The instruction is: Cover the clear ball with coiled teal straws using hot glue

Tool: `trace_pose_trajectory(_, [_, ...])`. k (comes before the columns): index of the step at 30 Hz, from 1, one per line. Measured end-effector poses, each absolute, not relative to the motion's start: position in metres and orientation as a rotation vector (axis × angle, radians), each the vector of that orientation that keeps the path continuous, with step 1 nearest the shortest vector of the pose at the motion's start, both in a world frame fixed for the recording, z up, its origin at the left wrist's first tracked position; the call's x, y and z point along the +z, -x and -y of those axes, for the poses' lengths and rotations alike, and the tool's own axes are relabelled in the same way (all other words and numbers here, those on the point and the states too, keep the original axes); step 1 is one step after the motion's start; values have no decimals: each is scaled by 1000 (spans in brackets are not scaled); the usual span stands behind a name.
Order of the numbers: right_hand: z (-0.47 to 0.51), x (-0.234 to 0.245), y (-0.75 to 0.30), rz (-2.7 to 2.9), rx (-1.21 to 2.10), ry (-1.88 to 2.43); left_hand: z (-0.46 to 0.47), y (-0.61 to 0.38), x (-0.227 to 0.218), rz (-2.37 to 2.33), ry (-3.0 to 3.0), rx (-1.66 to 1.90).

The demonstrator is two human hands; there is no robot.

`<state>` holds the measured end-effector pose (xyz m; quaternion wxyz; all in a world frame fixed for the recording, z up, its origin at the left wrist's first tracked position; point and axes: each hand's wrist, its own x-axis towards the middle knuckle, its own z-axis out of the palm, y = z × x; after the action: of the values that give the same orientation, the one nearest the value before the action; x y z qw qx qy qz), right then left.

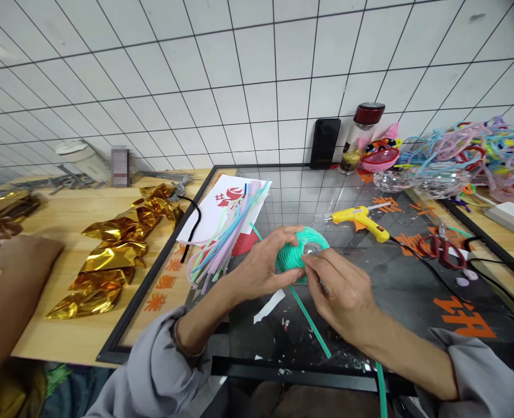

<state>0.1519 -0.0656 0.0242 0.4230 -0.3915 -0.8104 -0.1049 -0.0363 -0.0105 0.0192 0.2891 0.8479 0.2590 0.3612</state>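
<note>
My left hand (263,267) is wrapped round a round shape covered in coiled teal pipe cleaner (292,255), held above a dark glass sheet (396,284). My right hand (341,293) is closed in a pinch at the shape's right side, where a clear patch shows. A loose teal pipe cleaner strand (311,322) runs from the shape down towards me.
A yellow glue gun (364,219) and red scissors (437,248) lie to the right. Pastel pipe cleaners (222,241) rest on white paper at left, gold foil pieces (118,249) on the wooden table. Another person's arm (8,278) reaches in at far left. A bottle (360,136), a phone and a tangle of pipe cleaners stand at the back.
</note>
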Motion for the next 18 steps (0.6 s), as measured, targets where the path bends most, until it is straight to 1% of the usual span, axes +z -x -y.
trace_pose_trajectory(18, [67,22,-151,1996,-200,983,11,32,11,-638,-2330,1061])
